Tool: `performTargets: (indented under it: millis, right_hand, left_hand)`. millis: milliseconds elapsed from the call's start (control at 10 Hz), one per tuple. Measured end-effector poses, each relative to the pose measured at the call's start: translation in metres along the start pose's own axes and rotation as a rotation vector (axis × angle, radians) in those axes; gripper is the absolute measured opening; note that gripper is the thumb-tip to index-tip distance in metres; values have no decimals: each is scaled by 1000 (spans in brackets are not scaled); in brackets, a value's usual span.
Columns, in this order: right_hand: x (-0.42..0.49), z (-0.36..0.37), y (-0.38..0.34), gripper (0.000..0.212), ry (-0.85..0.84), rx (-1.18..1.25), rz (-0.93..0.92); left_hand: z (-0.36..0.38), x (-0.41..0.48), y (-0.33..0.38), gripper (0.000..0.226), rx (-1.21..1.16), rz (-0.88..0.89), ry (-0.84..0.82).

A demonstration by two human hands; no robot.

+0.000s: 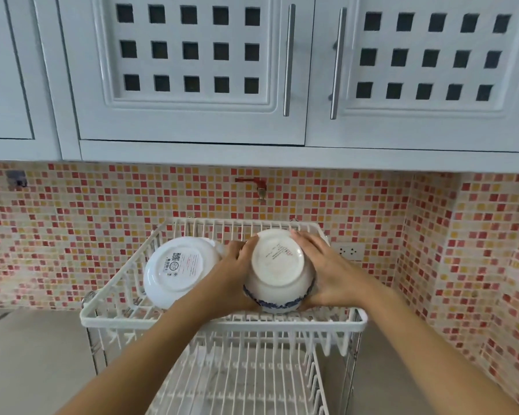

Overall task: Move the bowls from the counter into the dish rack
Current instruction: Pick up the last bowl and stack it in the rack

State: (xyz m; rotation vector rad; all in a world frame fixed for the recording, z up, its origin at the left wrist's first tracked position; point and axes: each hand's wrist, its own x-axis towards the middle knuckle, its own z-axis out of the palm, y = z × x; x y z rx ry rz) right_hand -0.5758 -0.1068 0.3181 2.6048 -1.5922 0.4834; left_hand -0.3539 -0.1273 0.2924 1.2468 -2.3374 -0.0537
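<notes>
Overhead, both hands, left hand (237,275), right hand (330,272), gripping upturned blue-rimmed white bowl (277,269), over dish rack (222,320)

The dish rack (222,320) looks like white coated wire, smooth and slightly glossy. Both bowls, the white bowl (174,271) and the blue-rimmed bowl (277,274), appear glazed ceramic with matt bases. The tabletop (33,354) is matt grey; the wall tiles (102,220) are glossy mosaic.

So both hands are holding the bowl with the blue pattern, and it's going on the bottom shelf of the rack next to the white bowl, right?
Not the bottom shelf. The head view shows both the left hand and right hand holding the blue-patterned bowl upside down on the top shelf of the dish rack, next to the white bowl.
</notes>
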Motion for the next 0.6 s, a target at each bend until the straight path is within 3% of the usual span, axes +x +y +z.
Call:
performTargets:
  millis: [600]
  right_hand:
    - [1,6,9,129,28,10,-35]
  left_hand:
    - [-2,-9,-2,123,82,49,12]
